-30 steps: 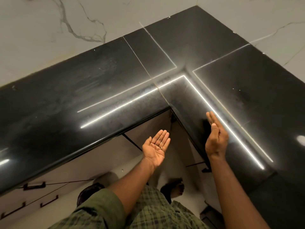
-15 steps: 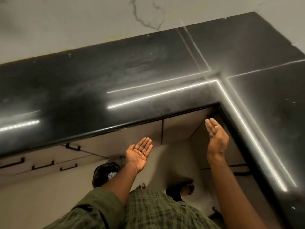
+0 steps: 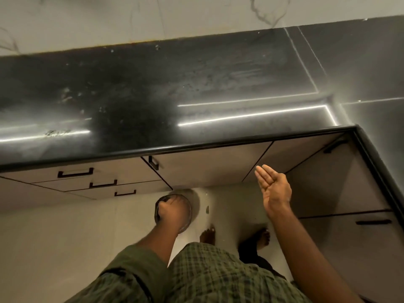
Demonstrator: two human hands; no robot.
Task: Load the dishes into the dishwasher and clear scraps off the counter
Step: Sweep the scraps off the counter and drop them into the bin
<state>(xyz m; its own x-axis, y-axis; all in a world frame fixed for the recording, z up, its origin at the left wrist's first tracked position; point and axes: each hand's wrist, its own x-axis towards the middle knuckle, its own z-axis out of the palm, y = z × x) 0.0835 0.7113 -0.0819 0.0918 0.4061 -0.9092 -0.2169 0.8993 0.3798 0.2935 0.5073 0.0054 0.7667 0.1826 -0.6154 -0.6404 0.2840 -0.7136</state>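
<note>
You are hovering your left hand [image 3: 173,212], fingers curled knuckles-up, directly over the dark round bin [image 3: 188,209] on the floor; whether it is holding scraps, I cannot tell. Your right hand [image 3: 273,189] is hanging flat, fingers together, near the glossy black stone counter [image 3: 153,95]. Keep low, centred over the bin, before uncurling.

Left hand [image 3: 172,209] fisted, right hand [image 3: 274,189] flat

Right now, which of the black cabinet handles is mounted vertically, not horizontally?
The short handle just under the counter edge, right of the three stacked drawer handles. It stands upright; those three lie horizontal.
</note>
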